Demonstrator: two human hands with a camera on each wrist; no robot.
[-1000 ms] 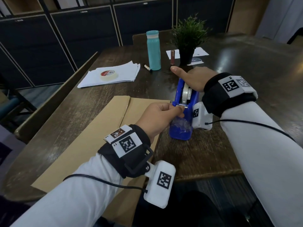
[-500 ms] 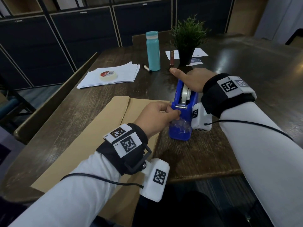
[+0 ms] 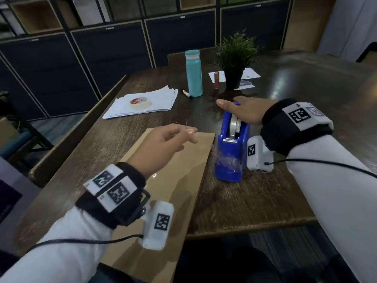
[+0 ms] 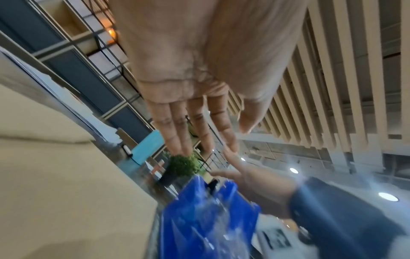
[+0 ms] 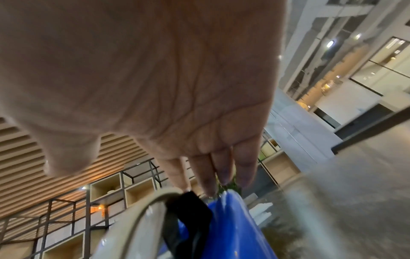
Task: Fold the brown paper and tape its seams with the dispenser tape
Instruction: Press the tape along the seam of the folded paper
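Observation:
The brown paper (image 3: pixel 173 180) (image 4: pixel 66 192) lies folded lengthwise on the dark wooden table, its near end hanging over the front edge. To its right stands a blue tape dispenser (image 3: pixel 230 160) (image 4: pixel 199 219) (image 5: pixel 233 227) holding a clear tape roll (image 3: pixel 234 124) (image 5: pixel 137 219). My right hand (image 3: pixel 240 107) (image 5: pixel 142 168) rests flat on the dispenser's top with straight fingers. My left hand (image 3: pixel 190 135) (image 4: pixel 237 138) hovers over the paper's far end, fingers stretched out and thumb apart. Its fingertips look glossy; I cannot tell if tape sticks there.
A teal bottle (image 3: pixel 193 73), a potted plant (image 3: pixel 234 58), a small brown tube (image 3: pixel 216 80) and a marker (image 3: pixel 187 93) stand at the back. White sheets (image 3: pixel 159 99) carry a masking tape roll (image 3: pixel 140 102). A bench (image 3: pixel 81 139) runs along the left.
My left hand left the dispenser's cutter, moved left over the paper and opened its fingers. The right hand stayed on the dispenser.

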